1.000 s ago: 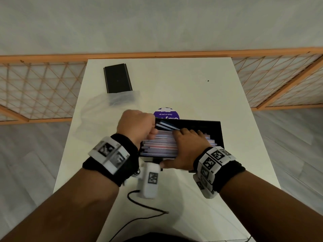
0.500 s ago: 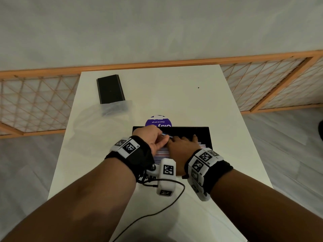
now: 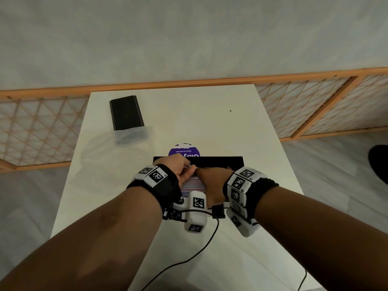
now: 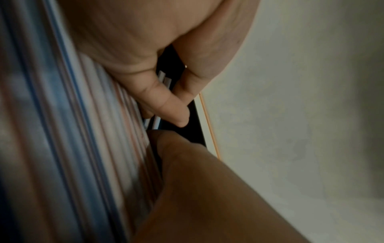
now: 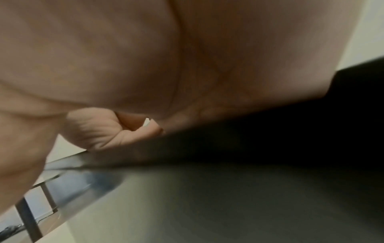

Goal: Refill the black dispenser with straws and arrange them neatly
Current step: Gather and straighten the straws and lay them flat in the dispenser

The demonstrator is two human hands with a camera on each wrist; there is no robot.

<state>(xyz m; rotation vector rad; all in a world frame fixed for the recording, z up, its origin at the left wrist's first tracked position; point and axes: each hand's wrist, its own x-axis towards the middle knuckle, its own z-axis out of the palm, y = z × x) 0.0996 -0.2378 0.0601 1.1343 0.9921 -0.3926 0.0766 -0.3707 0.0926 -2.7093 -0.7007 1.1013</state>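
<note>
Evidently to seat loose ones level, the left hand (image 3: 180, 167) pinches a couple of straws (image 4: 158, 122) at the stack's far side while the right hand (image 3: 212, 181) lies flat on them inside the black dispenser (image 3: 226, 160) at mid-desk (image 3: 210, 122).

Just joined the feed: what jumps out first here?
Both hands meet over the open black rectangular dispenser at the white table's near centre. The left hand pinches loose straws at the far edge while the right hand lies on the striped paper straws. A flat black lid lies far left.
</note>
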